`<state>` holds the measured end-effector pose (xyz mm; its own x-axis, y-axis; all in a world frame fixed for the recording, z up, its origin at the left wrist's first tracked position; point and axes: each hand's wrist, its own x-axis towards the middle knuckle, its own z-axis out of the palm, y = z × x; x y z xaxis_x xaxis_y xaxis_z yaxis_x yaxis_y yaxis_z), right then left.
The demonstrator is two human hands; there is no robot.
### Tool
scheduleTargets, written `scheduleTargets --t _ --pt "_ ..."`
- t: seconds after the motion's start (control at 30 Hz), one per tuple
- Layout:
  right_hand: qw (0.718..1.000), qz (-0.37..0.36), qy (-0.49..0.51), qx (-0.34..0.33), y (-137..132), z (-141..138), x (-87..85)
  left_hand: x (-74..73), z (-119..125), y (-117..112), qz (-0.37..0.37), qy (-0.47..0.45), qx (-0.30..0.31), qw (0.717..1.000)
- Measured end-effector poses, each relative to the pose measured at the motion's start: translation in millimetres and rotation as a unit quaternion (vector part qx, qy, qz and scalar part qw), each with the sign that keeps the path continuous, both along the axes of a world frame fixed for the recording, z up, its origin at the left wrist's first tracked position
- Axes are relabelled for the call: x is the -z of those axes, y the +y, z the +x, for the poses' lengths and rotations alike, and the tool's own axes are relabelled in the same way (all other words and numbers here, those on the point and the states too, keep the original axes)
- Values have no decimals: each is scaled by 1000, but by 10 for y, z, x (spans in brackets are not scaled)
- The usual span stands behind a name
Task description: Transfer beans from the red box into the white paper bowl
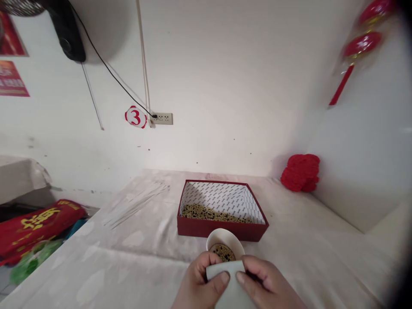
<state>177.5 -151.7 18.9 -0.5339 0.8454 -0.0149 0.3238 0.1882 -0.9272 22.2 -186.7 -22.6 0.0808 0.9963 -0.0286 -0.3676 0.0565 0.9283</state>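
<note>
My left hand point(203, 281) and my right hand point(265, 281) pinch the top edge of a pale grey-green flat piece point(234, 288). Both thumbs press on its near face. Whether it is a small bag or a single sheet, I cannot tell; its lower part runs out of view. Right behind the fingers is a white bowl point(236, 243), partly covered by my hands and the piece. Small gold and black beads or seeds point(223, 251) lie in the bowl. Beyond it, an open dark red box point(222, 229) with a white patterned lining holds more such grains point(206, 212).
A light tablecloth point(144, 274) covers the table against the wall. Thin pale strips point(138, 204) lie at the left. A red fluffy bundle point(301, 172) sits in the back right corner. Left of the table are a red bag point(35, 225) and a green plastic bag point(34, 259).
</note>
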Motion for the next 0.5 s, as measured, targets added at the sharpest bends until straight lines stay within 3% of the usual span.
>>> scheduleTargets --t 0.13,0.27,0.37,0.43,0.5 --pt "1000 1 22 10 216 -9 -64 -25 17 211 -47 -144 23 988" --pt "997 51 -19 62 577 32 -168 24 -74 360 -38 -120 -85 988" --pt "985 98 -78 120 998 36 -245 43 -210 435 -78 -133 -159 975" --pt "972 145 -152 102 1314 -28 -263 48 -299 465 -131 -166 -184 960" --pt "953 193 -233 29 1618 -154 -223 59 -373 477 -178 -198 -194 944"
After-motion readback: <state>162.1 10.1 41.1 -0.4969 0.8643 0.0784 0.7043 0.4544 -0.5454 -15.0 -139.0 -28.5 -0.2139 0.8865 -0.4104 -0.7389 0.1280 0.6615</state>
